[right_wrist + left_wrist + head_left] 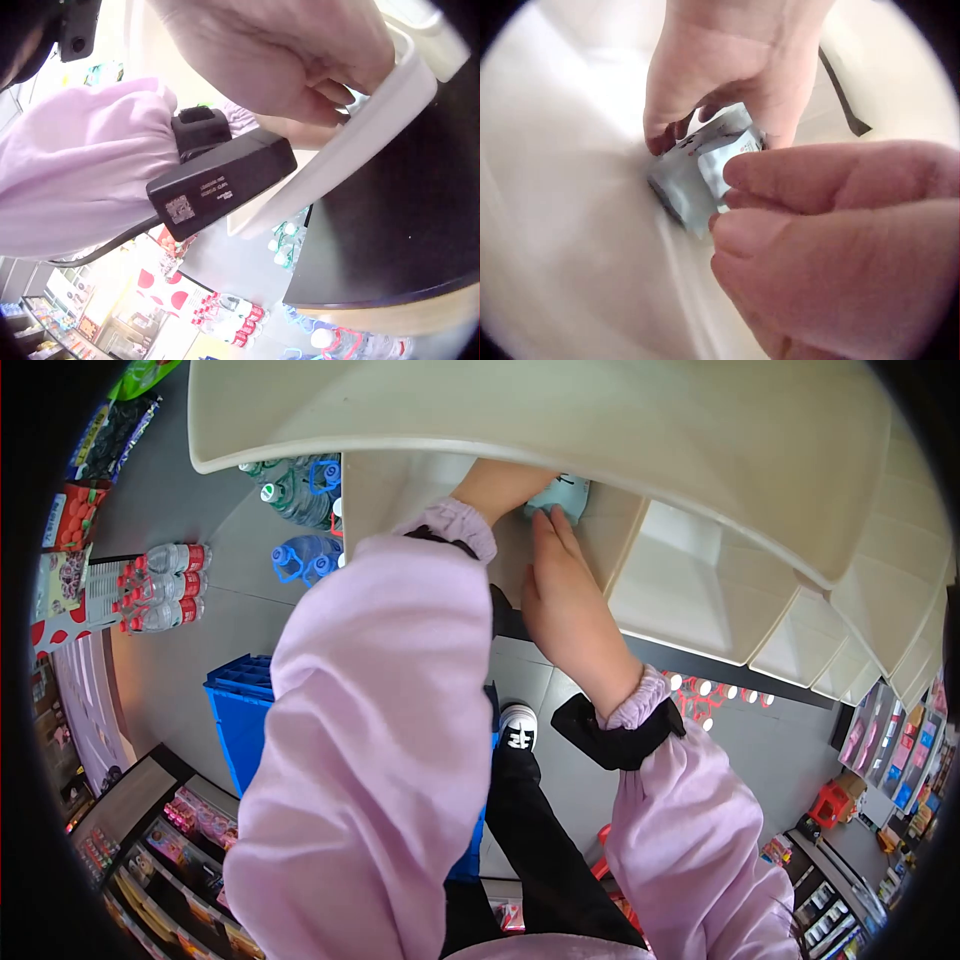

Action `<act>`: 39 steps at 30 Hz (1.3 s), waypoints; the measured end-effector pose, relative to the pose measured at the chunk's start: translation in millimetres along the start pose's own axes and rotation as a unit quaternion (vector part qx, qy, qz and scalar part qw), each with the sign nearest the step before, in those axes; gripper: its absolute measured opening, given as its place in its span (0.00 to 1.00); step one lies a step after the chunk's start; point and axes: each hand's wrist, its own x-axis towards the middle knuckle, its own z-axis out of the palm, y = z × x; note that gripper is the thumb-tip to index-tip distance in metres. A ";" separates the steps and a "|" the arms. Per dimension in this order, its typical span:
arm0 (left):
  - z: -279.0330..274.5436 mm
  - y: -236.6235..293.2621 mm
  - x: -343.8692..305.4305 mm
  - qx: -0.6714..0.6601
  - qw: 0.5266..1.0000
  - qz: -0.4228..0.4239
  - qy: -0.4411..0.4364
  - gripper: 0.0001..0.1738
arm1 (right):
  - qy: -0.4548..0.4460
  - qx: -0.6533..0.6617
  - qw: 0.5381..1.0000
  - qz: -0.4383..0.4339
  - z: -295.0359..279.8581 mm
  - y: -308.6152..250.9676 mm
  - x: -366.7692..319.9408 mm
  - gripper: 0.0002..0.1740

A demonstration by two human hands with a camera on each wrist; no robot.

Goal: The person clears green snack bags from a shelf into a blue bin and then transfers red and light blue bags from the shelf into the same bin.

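Note:
In the left wrist view my left hand (735, 67) reaches down from the top and grips a pale blue packet (682, 176) between thumb and fingers. A second, lighter pale blue packet face (716, 161) overlaps it in front. My right hand (840, 210) comes in from the right, its fingertips at the packets' near side. In the head view the right hand (570, 610) has its fingers stretched toward the pale blue packet (565, 495), while the upper shelf lip hides most of the left hand (510, 485). Both hands are inside a cream bin (610, 535).
A large cream shelf tray (540, 410) overhangs the bin, with more cream bins (690, 570) to the right. Large water jugs (300, 495), red-labelled bottles (165, 588) and a blue crate (235, 710) stand on the floor. A dark panel (382, 202) lies beside the bin's white rim (360, 142).

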 end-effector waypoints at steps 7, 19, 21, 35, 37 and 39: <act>-7.6 -7.1 -8.7 0.175 0.981 0.087 -0.013 0.15 | -0.010 0.013 1.000 0.021 2.2 -0.1 4.9 0.25; -5.2 -29.8 -12.8 0.395 0.875 0.255 0.113 0.12 | -0.019 0.049 0.998 0.042 2.1 7.1 34.5 0.27; -6.8 -33.4 -13.1 0.409 0.864 0.268 0.123 0.11 | -0.010 0.059 0.997 0.042 1.4 9.5 38.4 0.27; -12.8 -37.3 -18.3 0.439 0.832 0.300 0.154 0.08 | -0.020 0.082 0.994 0.070 0.8 14.4 41.2 0.26; -9.4 -40.6 -16.0 0.406 0.855 0.289 0.144 0.08 | -0.021 0.098 0.991 0.085 1.4 13.1 41.4 0.26; -12.4 -41.8 -16.1 0.434 0.834 0.311 0.136 0.08 | -0.009 0.098 0.992 0.083 2.5 12.6 40.7 0.26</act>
